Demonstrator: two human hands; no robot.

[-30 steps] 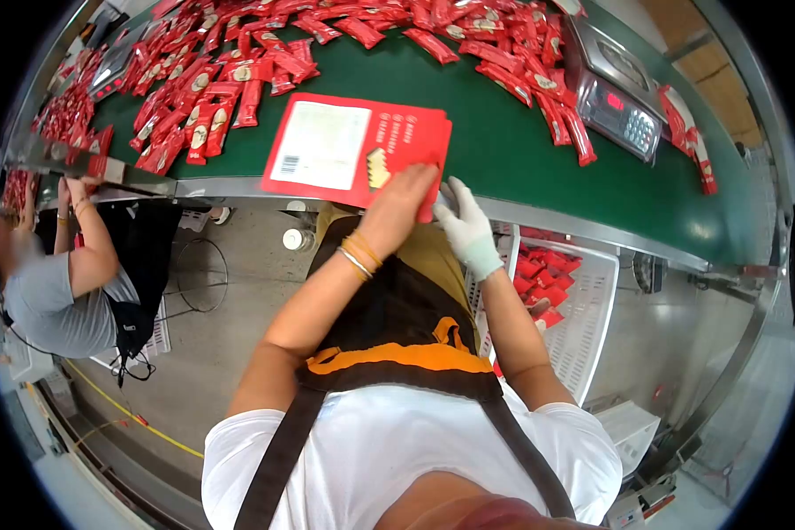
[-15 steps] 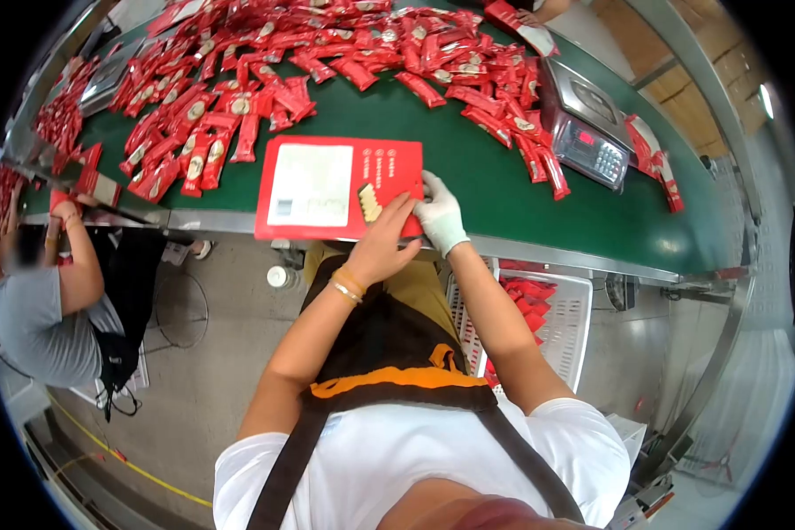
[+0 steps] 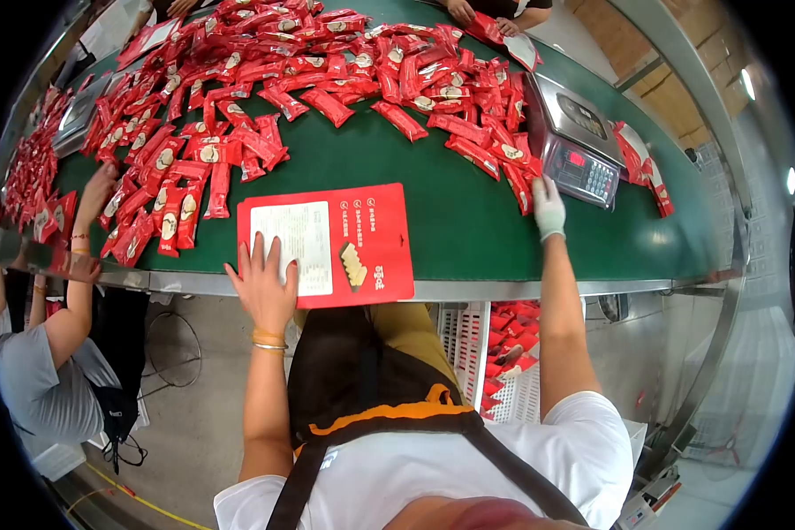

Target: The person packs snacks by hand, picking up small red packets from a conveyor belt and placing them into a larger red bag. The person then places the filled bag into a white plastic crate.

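Note:
A large red pouch (image 3: 384, 234) with a white label panel lies flat at the front edge of the green table. My bare left hand (image 3: 268, 287) rests on its lower left part, fingers spread over the label. My right hand (image 3: 549, 212), in a white glove, is stretched out to the right, beside the small red packets (image 3: 517, 183) below the scale. Its fingers point forward, near or touching the end of a packet; contact is hard to make out. No packet shows clearly inside that hand.
Many small red packets (image 3: 327, 107) are heaped across the green table (image 3: 344, 159). A digital scale (image 3: 583, 172) stands at the right, with more packets beyond it. Below the edge is a white basket (image 3: 473, 344) holding red packages. Co-workers' hands (image 3: 102, 190) are at the left and far side.
My hands have parted: the left went to the pouch's left side, the right left the pouch for the packets by the scale. The pouch sits lower and further left in view.

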